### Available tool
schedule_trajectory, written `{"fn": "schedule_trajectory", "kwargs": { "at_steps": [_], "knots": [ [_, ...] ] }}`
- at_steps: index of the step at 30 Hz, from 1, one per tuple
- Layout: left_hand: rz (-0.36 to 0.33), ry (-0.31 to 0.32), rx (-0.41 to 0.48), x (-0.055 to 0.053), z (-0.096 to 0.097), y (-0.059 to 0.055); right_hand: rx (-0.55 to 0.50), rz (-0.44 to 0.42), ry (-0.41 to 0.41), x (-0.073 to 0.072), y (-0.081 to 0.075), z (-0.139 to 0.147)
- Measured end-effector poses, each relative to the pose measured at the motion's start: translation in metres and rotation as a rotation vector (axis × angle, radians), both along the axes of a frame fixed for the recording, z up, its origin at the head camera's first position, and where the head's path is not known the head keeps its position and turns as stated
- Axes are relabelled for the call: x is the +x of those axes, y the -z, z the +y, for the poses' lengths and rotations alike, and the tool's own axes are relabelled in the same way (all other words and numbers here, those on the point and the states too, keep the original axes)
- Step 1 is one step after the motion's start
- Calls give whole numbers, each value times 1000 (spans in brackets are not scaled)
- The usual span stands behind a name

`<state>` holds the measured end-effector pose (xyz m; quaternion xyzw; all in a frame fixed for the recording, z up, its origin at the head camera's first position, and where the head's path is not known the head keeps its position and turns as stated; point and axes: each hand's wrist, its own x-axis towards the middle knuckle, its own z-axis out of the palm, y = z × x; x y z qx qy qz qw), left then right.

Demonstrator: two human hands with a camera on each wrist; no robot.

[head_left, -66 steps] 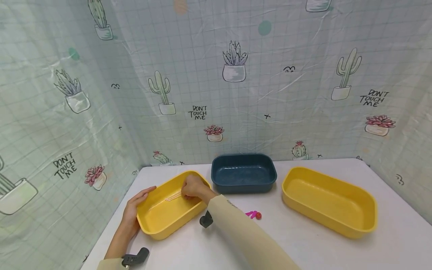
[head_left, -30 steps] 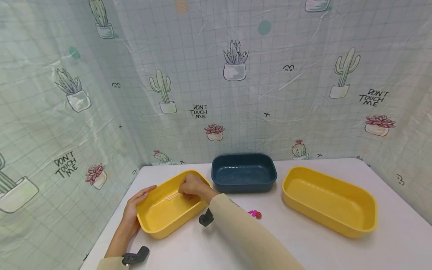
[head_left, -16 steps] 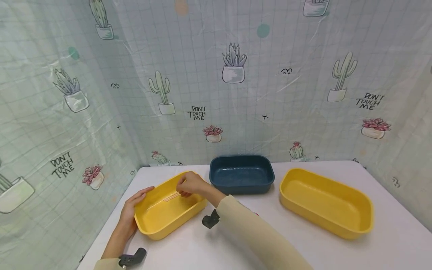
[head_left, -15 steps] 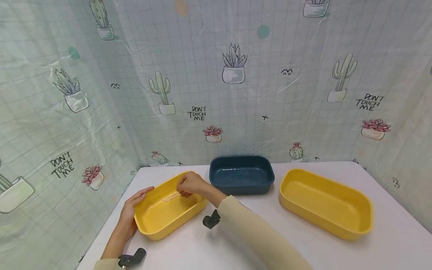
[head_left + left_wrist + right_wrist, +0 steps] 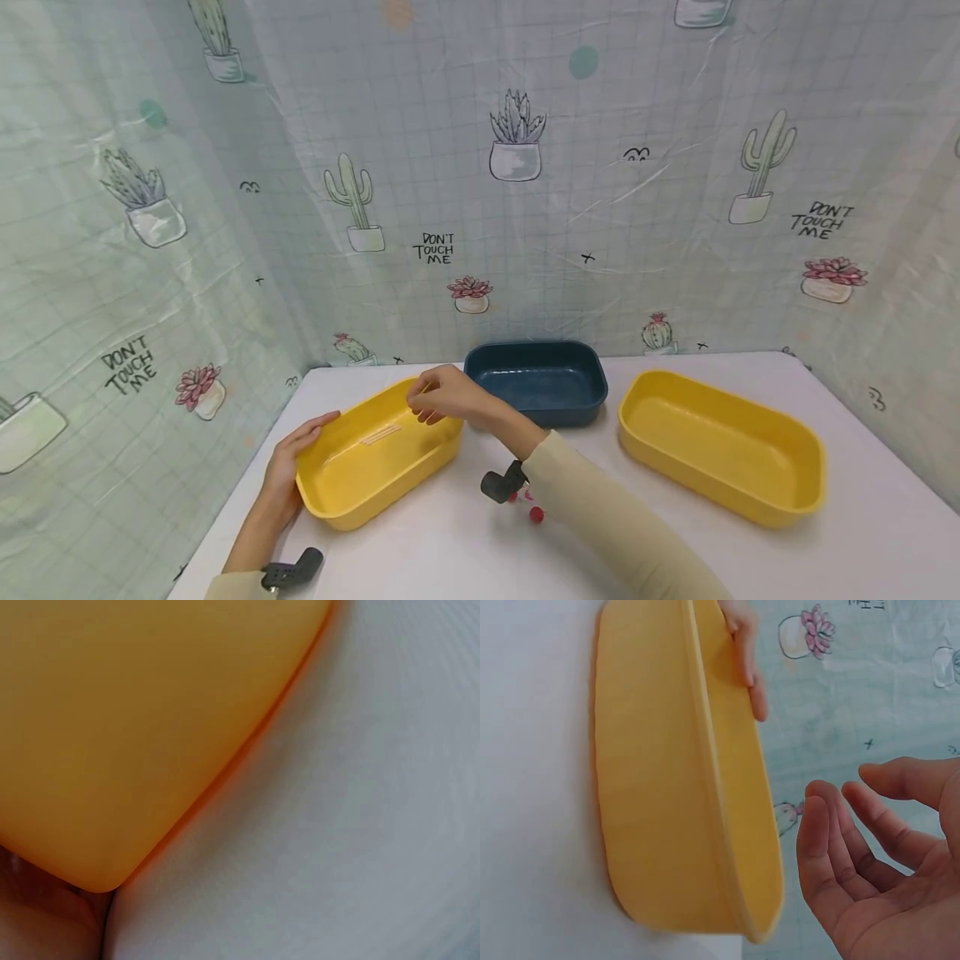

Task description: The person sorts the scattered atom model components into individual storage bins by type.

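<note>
Several thin pale sticks (image 5: pixel 382 434) lie side by side on the floor of the left yellow bin (image 5: pixel 408 481). My left hand (image 5: pixel 285 468) rests against that bin's left end, fingers straight along its rim; the thumb is hidden in the head view. Only the bin's corner and a bit of skin show in the left wrist view. My right hand (image 5: pixel 453 394) hovers above the bin's right end. In the right wrist view its fingers (image 5: pixel 814 832) are loosely bent, thumb apart, with nothing between them.
A dark blue bin (image 5: pixel 536 414) stands at the back, partly behind my right hand. Another yellow bin (image 5: pixel 712 487) is on the right of the white table (image 5: pixel 420 558). A small red ball (image 5: pixel 536 515) and pink bits (image 5: pixel 528 495) lie by my right sleeve.
My right hand has risen from the sticks and moved right, its fingers loosening. The sticks stay in the bin. My left hand has stayed at the bin's end.
</note>
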<state>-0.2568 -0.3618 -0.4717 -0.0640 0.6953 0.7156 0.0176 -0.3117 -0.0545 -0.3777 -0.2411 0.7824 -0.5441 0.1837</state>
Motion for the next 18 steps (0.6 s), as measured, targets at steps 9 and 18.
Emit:
{"fn": "schedule_trajectory", "kwargs": {
  "at_steps": [9, 18],
  "knots": [
    [15, 13, 20, 4, -2, 5, 29, 44, -19, 17, -4, 44],
    [29, 32, 23, 1, -2, 3, 37, 55, 31, 40, 8, 104]
  ]
}}
